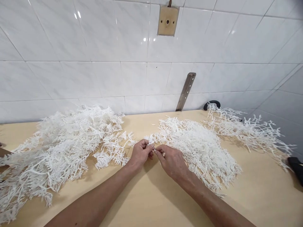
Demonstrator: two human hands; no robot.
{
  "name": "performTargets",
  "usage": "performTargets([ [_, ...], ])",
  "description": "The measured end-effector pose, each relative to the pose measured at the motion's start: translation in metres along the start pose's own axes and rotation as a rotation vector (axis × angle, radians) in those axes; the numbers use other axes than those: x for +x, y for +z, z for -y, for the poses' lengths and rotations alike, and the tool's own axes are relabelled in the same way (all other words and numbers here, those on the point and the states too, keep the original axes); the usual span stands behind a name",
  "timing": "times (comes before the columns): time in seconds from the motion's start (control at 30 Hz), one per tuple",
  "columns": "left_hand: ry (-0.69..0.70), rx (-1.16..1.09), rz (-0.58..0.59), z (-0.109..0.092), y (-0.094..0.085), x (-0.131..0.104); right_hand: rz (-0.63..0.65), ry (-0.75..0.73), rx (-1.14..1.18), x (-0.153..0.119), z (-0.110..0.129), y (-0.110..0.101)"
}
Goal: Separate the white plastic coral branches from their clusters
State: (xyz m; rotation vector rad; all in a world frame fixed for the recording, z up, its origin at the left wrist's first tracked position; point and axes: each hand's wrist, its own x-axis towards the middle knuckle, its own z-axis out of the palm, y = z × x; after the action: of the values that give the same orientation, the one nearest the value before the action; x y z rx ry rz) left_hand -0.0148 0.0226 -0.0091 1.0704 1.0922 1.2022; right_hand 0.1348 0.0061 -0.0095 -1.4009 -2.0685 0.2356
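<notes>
My left hand (141, 152) is closed in a pinch around a small white branched plastic sprig (149, 138), whose tufted end shows above the fingers. Thumb and forefinger of my right hand (169, 157) are pressed together close by, touching the lower end of what the left fingers hold. Exactly what sits between the right fingertips is too small to make out. Just right of both hands lies a heap of white sprigs (199, 148). A larger, taller pile of similar white branches (68, 145) spreads over the left side, with some loose pieces (113, 149) at its edge.
Sparser bare white stems (248, 129) lie at the right, beside a black curved handle (212, 103) and a black object (295, 168). A metal bracket (186, 92) leans on the tiled wall (106, 75) behind the wooden table (151, 195). A brownish object (4, 156) shows at far left.
</notes>
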Motion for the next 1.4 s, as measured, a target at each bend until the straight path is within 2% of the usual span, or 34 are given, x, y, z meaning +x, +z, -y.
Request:
performTargets([
  [0.17,-0.005,0.034,-0.024,0.003,0.001,0.000,0.001,-0.060,0.040,0.000,0.001,-0.001],
  [0.33,-0.014,0.047,-0.065,0.004,-0.003,0.005,0.054,-0.281,0.083,-0.007,0.016,0.005],
  [0.4,0.021,0.048,-0.059,0.004,-0.005,0.006,0.052,-0.325,0.120,-0.008,0.023,0.004],
  [0.5,0.076,0.091,-0.033,0.006,-0.005,0.005,-0.086,-0.248,0.200,-0.003,0.024,-0.006],
  [0.57,0.086,0.153,-0.018,0.009,-0.002,0.002,-0.209,-0.161,0.228,0.004,0.015,-0.018],
  [0.67,0.123,0.221,-0.003,0.013,0.001,-0.003,-0.362,-0.022,0.151,0.017,-0.014,-0.036],
  [0.77,0.186,0.248,-0.004,0.015,0.002,-0.008,-0.504,0.071,-0.042,0.025,-0.046,-0.051],
  [0.83,0.237,0.283,-0.003,0.014,0.003,-0.011,-0.515,0.120,-0.114,0.027,-0.057,-0.058],
  [0.93,0.337,0.376,0.015,0.013,0.003,-0.014,-0.394,0.171,-0.012,0.025,-0.055,-0.061],
  [1.03,0.429,0.497,0.043,0.015,0.004,-0.016,-0.157,0.189,0.136,0.022,-0.040,-0.059],
  [1.13,0.484,0.570,0.069,0.018,0.004,-0.017,0.026,0.138,0.185,0.021,-0.029,-0.055],
  [1.27,0.506,0.542,0.084,0.019,0.003,-0.017,0.122,0.096,0.244,0.022,-0.028,-0.055],
  [1.4,0.493,0.496,0.048,0.015,0.003,-0.016,0.161,0.189,0.447,0.022,-0.034,-0.052],
])
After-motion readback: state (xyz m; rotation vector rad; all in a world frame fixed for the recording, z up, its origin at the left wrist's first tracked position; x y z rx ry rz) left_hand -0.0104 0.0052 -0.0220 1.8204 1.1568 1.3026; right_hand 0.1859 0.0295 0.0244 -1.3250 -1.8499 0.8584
